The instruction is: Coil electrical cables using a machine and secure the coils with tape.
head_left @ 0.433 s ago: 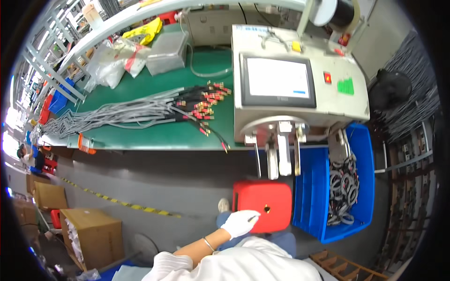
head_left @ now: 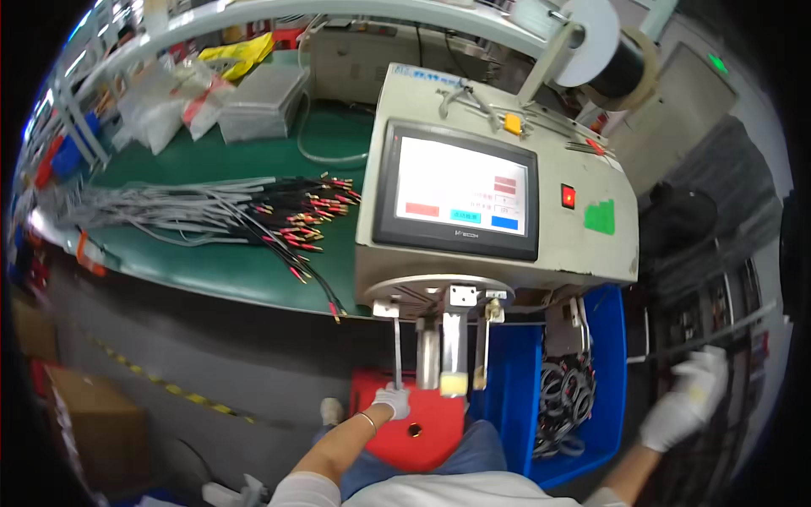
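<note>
Metal rod (head_left: 396, 351) hanging down from front underside of beige machine (head_left: 507, 253), left hand (head_left: 394, 400) in white glove closed around its lower end, just above red stool (head_left: 414, 427). Beside rod to the right, a thicker steel cylinder (head_left: 429, 353) and a post with pale yellow tip (head_left: 454, 382), not touched. Right hand (head_left: 686, 406), also white gloved, out to far right, blurred, fingers spread loosely; cannot tell if it holds anything, near dark cable racks (head_left: 718, 279). Blue bin (head_left: 515, 397) under machine on right holds coiled black cables (head_left: 562, 397). Machine has touch screen (head_left: 460, 190) lit, red switch (head_left: 568, 196), green sticker (head_left: 599, 217). Green table (head_left: 211, 262) at left carries bundle of grey wires (head_left: 169, 207) with red and gold tips (head_left: 308, 215); plastic bags (head_left: 169, 97) further back
</note>
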The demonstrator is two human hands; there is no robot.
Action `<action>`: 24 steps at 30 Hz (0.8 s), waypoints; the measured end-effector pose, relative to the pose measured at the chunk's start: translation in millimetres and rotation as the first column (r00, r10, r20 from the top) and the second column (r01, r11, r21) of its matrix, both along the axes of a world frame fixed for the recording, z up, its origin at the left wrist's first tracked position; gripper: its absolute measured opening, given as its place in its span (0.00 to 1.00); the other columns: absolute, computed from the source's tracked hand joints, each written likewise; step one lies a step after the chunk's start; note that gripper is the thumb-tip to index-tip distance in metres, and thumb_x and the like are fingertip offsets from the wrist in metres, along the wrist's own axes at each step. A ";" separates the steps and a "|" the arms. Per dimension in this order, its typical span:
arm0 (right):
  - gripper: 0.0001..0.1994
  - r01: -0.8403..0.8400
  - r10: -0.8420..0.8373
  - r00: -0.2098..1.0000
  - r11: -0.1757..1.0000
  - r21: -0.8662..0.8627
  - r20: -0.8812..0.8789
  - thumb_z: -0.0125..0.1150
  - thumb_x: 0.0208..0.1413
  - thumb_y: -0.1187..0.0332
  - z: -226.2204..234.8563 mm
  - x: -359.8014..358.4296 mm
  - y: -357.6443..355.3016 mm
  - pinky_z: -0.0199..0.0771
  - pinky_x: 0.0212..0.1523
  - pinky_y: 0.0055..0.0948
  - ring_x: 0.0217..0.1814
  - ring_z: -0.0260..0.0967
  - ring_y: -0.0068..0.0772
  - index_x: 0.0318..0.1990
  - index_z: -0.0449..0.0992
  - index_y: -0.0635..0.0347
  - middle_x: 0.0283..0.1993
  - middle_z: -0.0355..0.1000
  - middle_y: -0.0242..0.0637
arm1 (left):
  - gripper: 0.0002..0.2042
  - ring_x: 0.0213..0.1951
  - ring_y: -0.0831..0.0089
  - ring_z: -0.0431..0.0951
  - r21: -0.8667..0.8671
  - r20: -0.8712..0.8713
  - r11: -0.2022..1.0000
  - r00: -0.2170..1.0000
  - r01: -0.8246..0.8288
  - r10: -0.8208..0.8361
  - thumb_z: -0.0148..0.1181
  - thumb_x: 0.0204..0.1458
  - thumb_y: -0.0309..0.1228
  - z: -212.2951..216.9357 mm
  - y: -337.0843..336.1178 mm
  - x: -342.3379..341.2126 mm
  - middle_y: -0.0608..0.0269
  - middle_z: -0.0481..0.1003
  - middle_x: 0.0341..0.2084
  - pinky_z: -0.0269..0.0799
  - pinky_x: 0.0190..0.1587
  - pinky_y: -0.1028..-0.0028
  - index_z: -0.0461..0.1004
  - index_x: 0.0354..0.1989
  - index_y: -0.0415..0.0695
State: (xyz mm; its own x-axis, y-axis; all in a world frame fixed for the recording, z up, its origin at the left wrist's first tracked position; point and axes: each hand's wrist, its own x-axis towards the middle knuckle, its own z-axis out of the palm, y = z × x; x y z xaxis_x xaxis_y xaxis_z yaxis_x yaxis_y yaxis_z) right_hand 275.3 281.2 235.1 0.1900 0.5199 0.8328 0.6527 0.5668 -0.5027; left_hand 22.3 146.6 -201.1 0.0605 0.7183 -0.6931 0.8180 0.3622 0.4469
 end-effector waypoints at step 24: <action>0.09 -0.399 0.404 0.789 -0.236 -0.886 -0.463 0.47 0.61 0.77 -260.5 13.1 -24.6 0.75 0.29 0.22 0.27 0.70 0.25 0.45 0.73 0.68 0.32 0.72 0.40 | 0.40 0.70 0.53 0.42 -0.069 -0.056 0.986 0.986 0.151 -0.155 0.55 0.44 0.53 -55.9 12.4 40.3 0.55 0.49 0.68 0.35 0.65 0.43 0.52 0.68 0.58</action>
State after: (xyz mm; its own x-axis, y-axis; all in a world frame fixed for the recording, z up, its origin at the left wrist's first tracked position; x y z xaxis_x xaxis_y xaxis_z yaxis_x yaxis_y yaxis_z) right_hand 288.4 256.7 -25.4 -0.4466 0.6904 -0.5691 0.5237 -0.3140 -0.7919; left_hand 62.6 159.1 -256.9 0.1225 0.6575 -0.7435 0.8907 0.2576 0.3746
